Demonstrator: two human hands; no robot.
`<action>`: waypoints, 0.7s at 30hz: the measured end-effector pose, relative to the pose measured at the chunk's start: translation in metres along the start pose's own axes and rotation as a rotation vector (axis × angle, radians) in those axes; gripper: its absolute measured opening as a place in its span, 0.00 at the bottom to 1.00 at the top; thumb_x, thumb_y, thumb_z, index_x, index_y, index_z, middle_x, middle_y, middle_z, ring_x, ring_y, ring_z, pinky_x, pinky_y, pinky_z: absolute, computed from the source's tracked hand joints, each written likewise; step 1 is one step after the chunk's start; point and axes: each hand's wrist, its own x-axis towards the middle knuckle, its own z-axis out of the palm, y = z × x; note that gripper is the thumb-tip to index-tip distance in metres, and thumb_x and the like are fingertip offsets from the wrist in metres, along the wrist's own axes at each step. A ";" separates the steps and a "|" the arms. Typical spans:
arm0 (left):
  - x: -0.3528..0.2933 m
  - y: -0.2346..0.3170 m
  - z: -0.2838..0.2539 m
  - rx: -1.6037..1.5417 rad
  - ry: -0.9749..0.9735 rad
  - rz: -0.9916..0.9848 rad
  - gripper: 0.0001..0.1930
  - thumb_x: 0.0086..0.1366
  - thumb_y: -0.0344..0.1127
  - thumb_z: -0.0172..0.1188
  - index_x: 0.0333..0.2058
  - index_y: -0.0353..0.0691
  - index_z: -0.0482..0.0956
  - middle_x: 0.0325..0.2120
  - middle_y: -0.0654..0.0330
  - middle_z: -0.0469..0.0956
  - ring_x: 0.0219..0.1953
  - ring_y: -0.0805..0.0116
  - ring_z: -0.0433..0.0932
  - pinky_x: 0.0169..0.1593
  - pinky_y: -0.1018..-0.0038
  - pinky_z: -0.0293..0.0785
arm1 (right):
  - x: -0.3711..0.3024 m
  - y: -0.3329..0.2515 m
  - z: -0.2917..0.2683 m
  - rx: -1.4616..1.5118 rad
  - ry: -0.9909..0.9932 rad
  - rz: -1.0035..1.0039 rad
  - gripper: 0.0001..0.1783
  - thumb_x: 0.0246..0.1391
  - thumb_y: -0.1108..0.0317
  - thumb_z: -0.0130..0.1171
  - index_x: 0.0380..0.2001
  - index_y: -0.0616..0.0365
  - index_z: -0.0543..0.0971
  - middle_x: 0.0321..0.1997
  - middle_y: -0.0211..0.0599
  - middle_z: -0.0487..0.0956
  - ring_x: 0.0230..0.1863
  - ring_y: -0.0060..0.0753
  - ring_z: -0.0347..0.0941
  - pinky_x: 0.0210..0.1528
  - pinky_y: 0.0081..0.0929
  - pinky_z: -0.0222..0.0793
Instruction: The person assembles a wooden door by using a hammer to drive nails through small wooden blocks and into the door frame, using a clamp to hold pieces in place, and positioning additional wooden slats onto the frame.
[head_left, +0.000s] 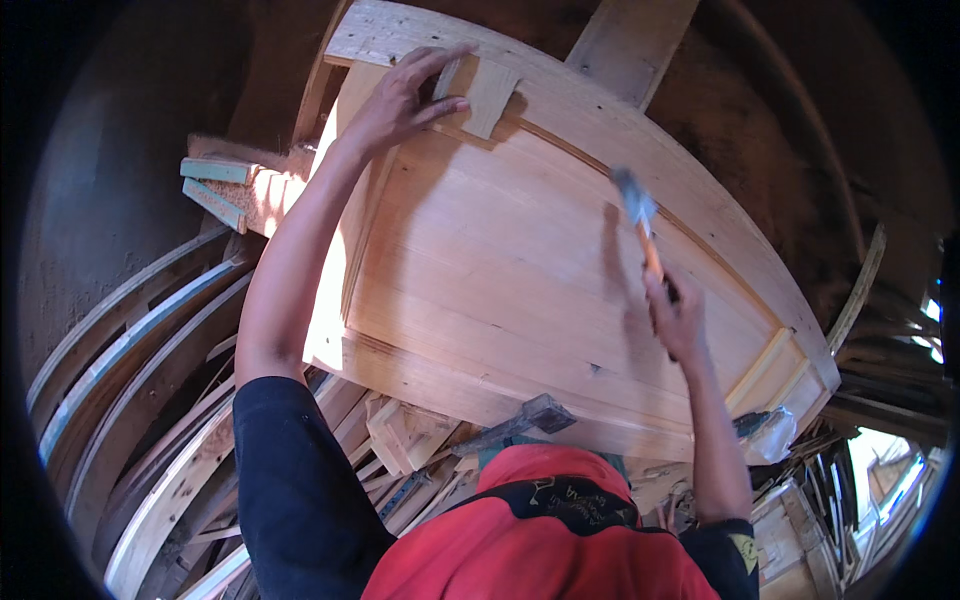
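Note:
A large pale wooden panel (520,270), framed and curved along its far edge, lies in front of me. My left hand (405,98) reaches to its far left corner, with thumb and fingers spread apart against the frame. Just right of those fingertips, a short light wood block (492,98) lies across the inner edge of the frame. My right hand (677,318) is wrapped around the orange-brown handle of a hammer (645,232). The hammer's head, slightly blurred, is raised over the panel, and its shadow falls on the boards.
Below the panel's near edge lie a dark metal-headed tool (540,415) and piled wood offcuts (405,435). Curved timber strips (130,320) are stacked at the left. A clear plastic bag (770,435) sits by the right corner. A plank (635,45) extends beyond the far edge.

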 end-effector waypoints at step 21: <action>-0.017 -0.027 0.022 -0.075 0.204 0.010 0.37 0.54 0.47 0.75 0.57 0.39 0.66 0.44 0.54 0.76 0.41 0.61 0.78 0.46 0.68 0.78 | 0.197 -0.165 -0.019 -0.238 -0.365 -0.163 0.24 0.69 0.49 0.48 0.45 0.61 0.78 0.17 0.22 0.68 0.12 0.11 0.61 0.11 0.15 0.58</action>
